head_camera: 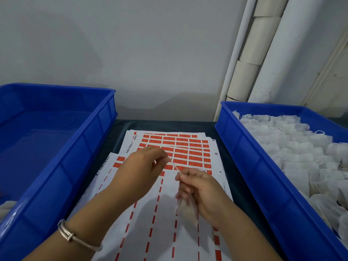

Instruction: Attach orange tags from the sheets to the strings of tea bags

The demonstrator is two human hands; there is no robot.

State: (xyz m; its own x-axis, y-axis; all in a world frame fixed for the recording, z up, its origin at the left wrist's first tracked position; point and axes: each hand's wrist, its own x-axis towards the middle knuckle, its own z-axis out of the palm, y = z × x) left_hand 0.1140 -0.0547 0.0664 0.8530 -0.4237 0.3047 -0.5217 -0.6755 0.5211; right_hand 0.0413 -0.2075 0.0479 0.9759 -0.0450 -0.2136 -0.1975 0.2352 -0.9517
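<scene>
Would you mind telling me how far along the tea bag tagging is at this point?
Early to middling. The near sheet is mostly stripped of tags, so many look used, though the left bin shows almost nothing finished. In hand: the left hand and right hand stretch one string, a tea bag hanging under the right hand. Left: the right bin is full of bags, and the far sheet keeps most orange tags.

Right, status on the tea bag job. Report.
Left hand pinching string end; right hand gripping string and tea bag. Tag sheet underneath. Nothing in the way.
</scene>
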